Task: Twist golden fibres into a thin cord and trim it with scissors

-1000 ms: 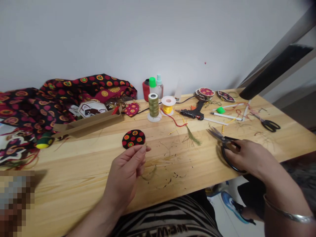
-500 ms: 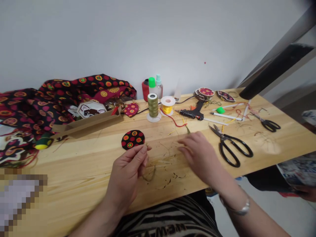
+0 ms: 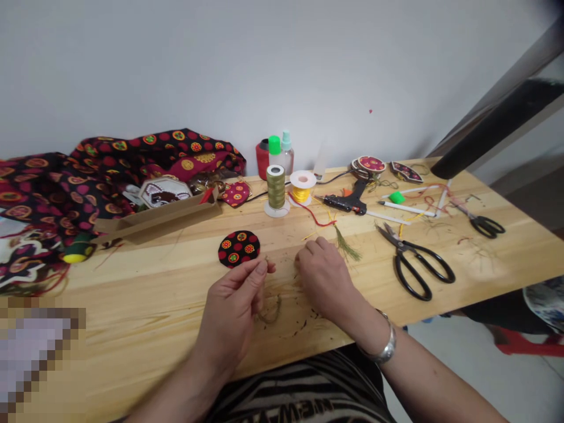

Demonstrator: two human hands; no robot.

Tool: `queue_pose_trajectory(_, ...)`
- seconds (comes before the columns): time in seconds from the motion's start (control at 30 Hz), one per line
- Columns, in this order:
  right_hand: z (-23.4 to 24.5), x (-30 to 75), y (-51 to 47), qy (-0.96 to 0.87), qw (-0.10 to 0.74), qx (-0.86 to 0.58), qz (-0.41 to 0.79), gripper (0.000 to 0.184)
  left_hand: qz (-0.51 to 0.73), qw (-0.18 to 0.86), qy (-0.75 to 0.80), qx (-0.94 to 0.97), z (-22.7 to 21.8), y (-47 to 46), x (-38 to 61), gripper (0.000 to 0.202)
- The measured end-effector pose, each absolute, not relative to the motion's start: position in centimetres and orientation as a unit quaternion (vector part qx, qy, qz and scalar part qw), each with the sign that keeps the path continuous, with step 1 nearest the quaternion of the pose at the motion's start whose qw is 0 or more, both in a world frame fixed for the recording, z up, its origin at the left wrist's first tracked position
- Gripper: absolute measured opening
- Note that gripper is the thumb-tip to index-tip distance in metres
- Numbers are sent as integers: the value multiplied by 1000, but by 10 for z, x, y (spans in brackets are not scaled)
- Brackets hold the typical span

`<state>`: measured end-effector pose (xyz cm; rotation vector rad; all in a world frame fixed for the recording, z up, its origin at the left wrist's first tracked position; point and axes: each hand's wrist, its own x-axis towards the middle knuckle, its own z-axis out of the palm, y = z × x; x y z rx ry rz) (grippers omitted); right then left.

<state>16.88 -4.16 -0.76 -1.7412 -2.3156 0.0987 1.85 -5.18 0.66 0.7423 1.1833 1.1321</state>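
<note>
My left hand (image 3: 235,305) is closed in a pinch, thumb against forefinger, on a strand of olive thread (image 3: 272,313). A tiny end pokes out above the fingertips, and a loop of it curves below them. Just behind that hand a round fabric-covered disc (image 3: 239,247), black with red and orange motifs, lies flat. My right hand (image 3: 326,279) is low over the table to the right, fingers curled under; whatever they hold, if anything, is hidden. Right beside its knuckles lies a green thread tassel (image 3: 347,244) on a yellow cord.
Large black-handled scissors (image 3: 416,261) lie at right, smaller scissors (image 3: 482,222) beyond. At the back stand an olive thread spool (image 3: 276,189), a yellow cord spool (image 3: 302,192) and a glue gun (image 3: 348,202). Patterned cloth (image 3: 101,170) and a cardboard tray (image 3: 154,222) occupy the left.
My right hand has moved left, closer to my left hand, and its fingers have curled in. The green tassel now lies uncovered on the table. My left hand keeps its pinch.
</note>
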Motion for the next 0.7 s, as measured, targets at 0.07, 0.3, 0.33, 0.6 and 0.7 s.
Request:
queue_pose_trajectory(0.07, -6, 170, -44, -763, 215, -600, 113, 16, 492, 626, 514, 319, 6, -52, 19, 17)
queue_pose_trajectory(0.3, 6, 157, -58, -443, 470, -541, 539, 12, 495, 646, 509, 280, 5, -51, 24, 21)
queue_pose_trajectory(0.33, 6, 154, -59, -407, 487, -526, 566, 11, 493, 650, 509, 274, 6, -52, 25, 22)
queue_pose_trajectory(0.6, -2, 138, -62, -291, 541, -461, 641, 10, 484, 666, 510, 248, 9, -57, 27, 25)
queue_pose_trajectory(0.7, -3, 137, -63, -290, 535, -457, 649, 13, 481, 671, 510, 239, 10, -57, 27, 25)
